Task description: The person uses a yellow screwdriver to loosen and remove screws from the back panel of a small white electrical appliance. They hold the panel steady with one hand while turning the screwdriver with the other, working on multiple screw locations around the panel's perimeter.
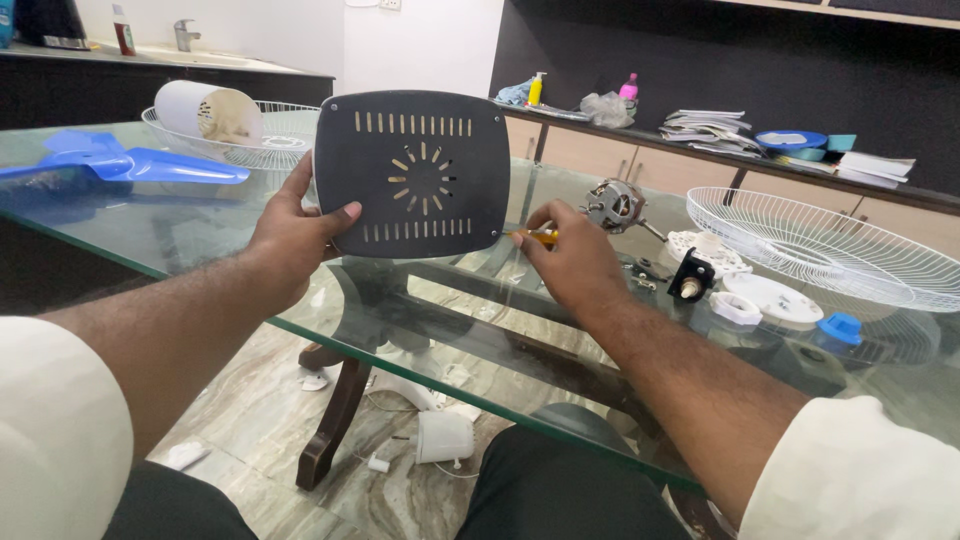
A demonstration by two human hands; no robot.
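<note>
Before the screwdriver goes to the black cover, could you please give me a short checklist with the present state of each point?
1. Cover held firmly: ok. The left hand grips the left edge of the black cover, thumb on its face.
2. Screwdriver in hand: ok. The right hand holds a yellow-handled screwdriver at the cover's lower right corner.
3. Tip seated on a screw: cannot tell; the tip is too small to see.
4. Cover clear of the table: ok. It is held upright above the glass table.
5. Loose parts out of the way: ok. The motor and the small white parts lie to the right, apart from the hands.
</note>
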